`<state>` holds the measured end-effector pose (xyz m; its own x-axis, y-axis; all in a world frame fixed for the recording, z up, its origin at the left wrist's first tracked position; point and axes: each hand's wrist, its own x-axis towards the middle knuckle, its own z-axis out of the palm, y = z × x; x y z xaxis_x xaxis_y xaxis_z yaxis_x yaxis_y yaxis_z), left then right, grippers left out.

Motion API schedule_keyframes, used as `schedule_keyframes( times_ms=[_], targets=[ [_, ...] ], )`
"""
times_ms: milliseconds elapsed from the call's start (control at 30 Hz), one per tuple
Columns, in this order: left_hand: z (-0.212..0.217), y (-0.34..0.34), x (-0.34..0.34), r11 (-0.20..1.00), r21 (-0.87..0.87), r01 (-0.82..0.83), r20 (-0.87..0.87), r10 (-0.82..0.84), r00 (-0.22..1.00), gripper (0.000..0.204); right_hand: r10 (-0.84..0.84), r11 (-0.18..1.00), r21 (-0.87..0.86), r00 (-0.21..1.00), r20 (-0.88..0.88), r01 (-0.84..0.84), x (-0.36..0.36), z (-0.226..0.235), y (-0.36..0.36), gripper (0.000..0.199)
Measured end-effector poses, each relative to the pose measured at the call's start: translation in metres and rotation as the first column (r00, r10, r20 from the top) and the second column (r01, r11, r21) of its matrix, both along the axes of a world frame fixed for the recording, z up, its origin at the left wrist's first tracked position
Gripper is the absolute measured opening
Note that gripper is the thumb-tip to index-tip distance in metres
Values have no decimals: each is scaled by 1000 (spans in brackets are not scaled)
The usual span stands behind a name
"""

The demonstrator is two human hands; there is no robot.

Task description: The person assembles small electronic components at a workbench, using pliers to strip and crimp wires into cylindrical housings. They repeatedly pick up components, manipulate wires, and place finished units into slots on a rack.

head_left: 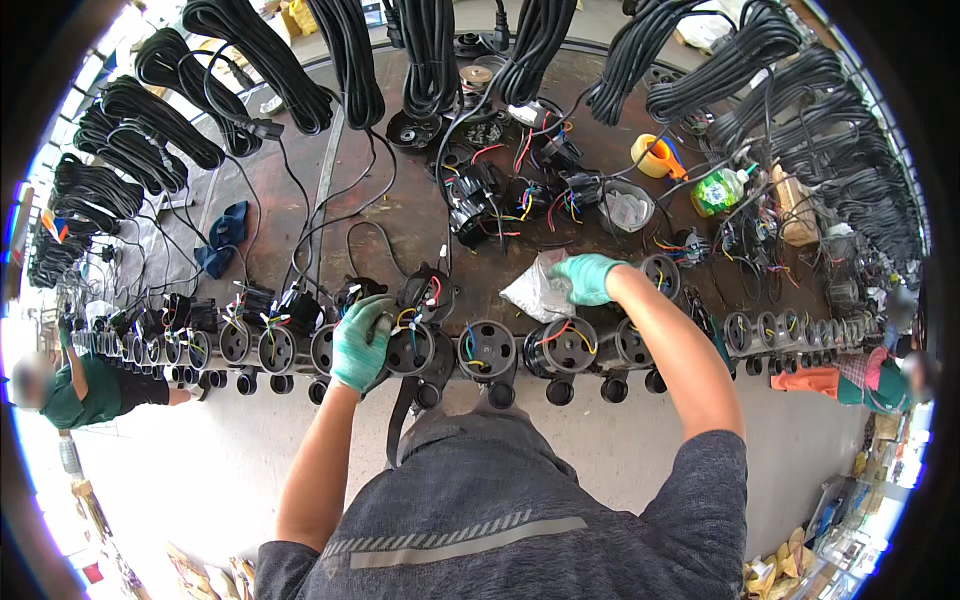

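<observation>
My green-gloved right hand (588,280) was at the right side of a translucent whitish plastic bag (537,290), which lay just left of my fingers on the brown desk (410,185); I couldn't tell whether they had closed on anything. My green-gloved left hand (362,343), fingers bent, was at the left rim of a round grey housing (410,352) with coloured wires, its grip unclear.

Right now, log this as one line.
left green-gloved hand: at round grey wired housing; right green-gloved hand: at white plastic bag; beyond: black coiled cables
</observation>
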<state>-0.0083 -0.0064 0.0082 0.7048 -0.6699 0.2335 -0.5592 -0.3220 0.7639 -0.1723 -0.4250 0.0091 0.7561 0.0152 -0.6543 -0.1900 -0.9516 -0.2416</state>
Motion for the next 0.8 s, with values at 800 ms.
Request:
schedule_keyframes(
  times_ms=[800],
  targets=[
    [10,-10,-1,999,-32,-13,-42,12,999,21,-966,258,945,64,250,203,234,8,31,20]
  ],
)
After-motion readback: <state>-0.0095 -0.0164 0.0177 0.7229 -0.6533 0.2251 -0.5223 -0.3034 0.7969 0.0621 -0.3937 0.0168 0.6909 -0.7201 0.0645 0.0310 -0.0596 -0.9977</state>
